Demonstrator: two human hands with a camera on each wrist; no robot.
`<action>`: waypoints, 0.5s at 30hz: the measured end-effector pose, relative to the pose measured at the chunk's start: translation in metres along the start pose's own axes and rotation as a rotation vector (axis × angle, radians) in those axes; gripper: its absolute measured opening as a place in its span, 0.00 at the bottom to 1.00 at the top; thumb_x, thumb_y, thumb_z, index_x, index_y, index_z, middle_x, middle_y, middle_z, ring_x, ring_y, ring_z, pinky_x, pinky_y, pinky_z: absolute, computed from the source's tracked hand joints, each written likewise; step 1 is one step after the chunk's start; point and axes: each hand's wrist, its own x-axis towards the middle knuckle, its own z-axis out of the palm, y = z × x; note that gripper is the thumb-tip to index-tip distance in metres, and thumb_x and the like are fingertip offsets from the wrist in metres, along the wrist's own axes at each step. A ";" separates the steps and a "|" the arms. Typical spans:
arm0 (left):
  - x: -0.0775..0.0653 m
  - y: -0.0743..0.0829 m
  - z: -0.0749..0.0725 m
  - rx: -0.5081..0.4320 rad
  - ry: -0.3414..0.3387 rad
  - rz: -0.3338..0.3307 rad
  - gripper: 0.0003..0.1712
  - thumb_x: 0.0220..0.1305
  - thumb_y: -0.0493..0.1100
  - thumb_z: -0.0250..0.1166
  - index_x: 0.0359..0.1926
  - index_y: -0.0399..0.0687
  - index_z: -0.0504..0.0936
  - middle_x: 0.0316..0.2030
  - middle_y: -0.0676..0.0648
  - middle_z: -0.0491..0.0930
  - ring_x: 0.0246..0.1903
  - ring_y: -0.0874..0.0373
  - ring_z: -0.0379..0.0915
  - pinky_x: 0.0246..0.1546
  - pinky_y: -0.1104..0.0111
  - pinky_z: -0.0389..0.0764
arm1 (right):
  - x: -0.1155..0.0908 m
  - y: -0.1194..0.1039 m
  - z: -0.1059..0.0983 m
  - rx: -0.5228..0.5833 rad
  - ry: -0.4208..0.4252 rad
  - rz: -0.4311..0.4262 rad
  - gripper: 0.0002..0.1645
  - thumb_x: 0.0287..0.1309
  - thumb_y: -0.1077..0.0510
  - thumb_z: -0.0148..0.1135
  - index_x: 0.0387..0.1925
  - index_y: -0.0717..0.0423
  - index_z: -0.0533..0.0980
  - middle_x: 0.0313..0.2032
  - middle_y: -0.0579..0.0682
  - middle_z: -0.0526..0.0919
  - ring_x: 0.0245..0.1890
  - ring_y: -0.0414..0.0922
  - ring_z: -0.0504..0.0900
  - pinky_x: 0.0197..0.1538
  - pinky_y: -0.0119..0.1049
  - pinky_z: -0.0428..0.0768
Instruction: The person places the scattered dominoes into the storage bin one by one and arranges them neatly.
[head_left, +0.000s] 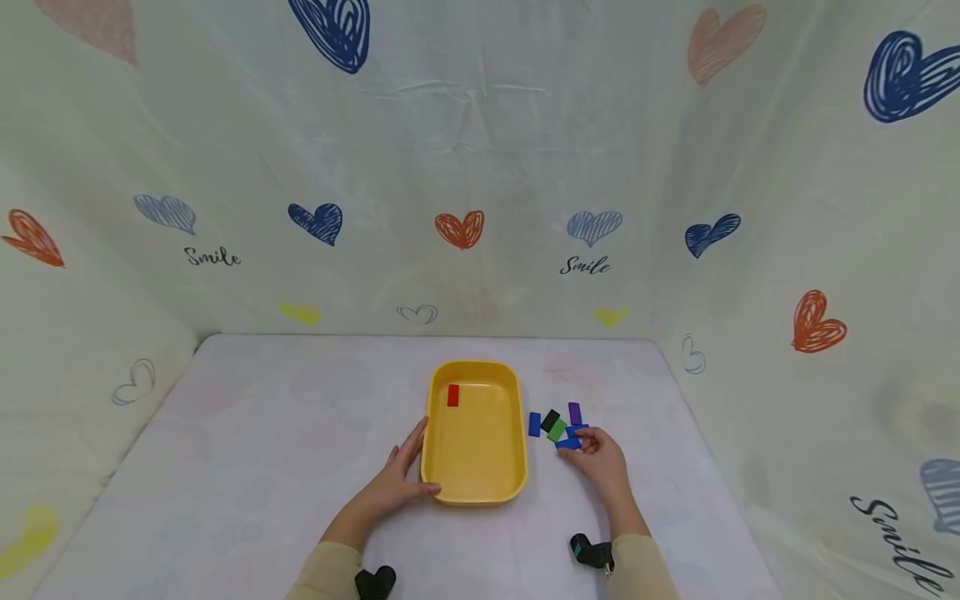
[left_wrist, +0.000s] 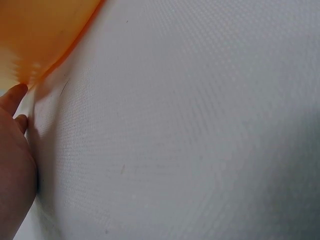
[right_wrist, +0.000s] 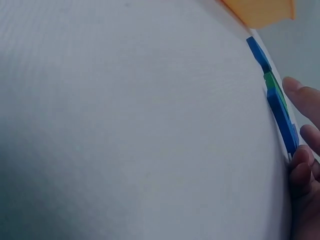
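On the table stands a yellow rectangular tray [head_left: 483,492] with one small red block [head_left: 453,395] inside, toward its far left. My left hand [head_left: 397,479] rests against the tray's left side, fingers extended along the wall and thumb at the near left corner. My right hand [head_left: 602,467] reaches to a small cluster right of the tray, its fingertips right at the blue blocks [head_left: 567,444]. In the right wrist view the fingers are spread over a blue block [right_wrist: 281,120]. A green block [head_left: 557,430], a black block [head_left: 551,419] and a purple block [head_left: 574,413] lie close by.
Another blue block [head_left: 534,424] lies between the tray and the cluster. A white cloth covers the table [head_left: 262,433]. Behind it hangs a pale curtain [head_left: 517,167] printed with hearts. Black wrist devices [head_left: 592,552] sit at both sleeves.
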 end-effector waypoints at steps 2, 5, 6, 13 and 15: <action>-0.001 0.001 0.000 0.004 0.002 -0.001 0.65 0.46 0.54 0.77 0.78 0.66 0.43 0.73 0.41 0.54 0.74 0.44 0.32 0.70 0.48 0.25 | 0.001 -0.001 0.000 -0.006 -0.002 0.010 0.28 0.44 0.55 0.79 0.46 0.60 0.78 0.32 0.50 0.72 0.32 0.45 0.69 0.30 0.30 0.69; -0.001 0.002 0.000 0.011 0.001 -0.007 0.66 0.46 0.55 0.77 0.78 0.66 0.43 0.73 0.42 0.54 0.74 0.43 0.31 0.70 0.47 0.25 | 0.001 -0.003 0.000 -0.019 -0.007 0.018 0.30 0.43 0.54 0.80 0.46 0.62 0.77 0.34 0.51 0.72 0.33 0.45 0.69 0.31 0.31 0.70; -0.001 0.002 0.000 0.010 0.002 -0.014 0.66 0.45 0.55 0.77 0.78 0.67 0.43 0.73 0.42 0.54 0.74 0.43 0.29 0.70 0.47 0.25 | 0.001 -0.003 0.000 -0.026 -0.010 0.021 0.30 0.42 0.54 0.80 0.46 0.62 0.76 0.34 0.51 0.72 0.33 0.46 0.69 0.31 0.31 0.70; -0.002 0.002 0.001 0.006 0.005 -0.006 0.66 0.45 0.55 0.77 0.78 0.66 0.43 0.73 0.42 0.55 0.74 0.43 0.30 0.70 0.47 0.25 | 0.002 -0.004 0.002 -0.094 -0.005 0.012 0.30 0.41 0.56 0.81 0.45 0.63 0.76 0.35 0.53 0.74 0.33 0.47 0.69 0.32 0.33 0.71; -0.002 0.003 0.001 0.002 0.006 -0.005 0.66 0.46 0.55 0.77 0.78 0.65 0.43 0.73 0.41 0.55 0.74 0.43 0.30 0.70 0.47 0.25 | 0.002 -0.004 0.002 -0.099 -0.001 0.013 0.30 0.41 0.56 0.81 0.45 0.63 0.76 0.36 0.53 0.74 0.33 0.47 0.69 0.32 0.34 0.71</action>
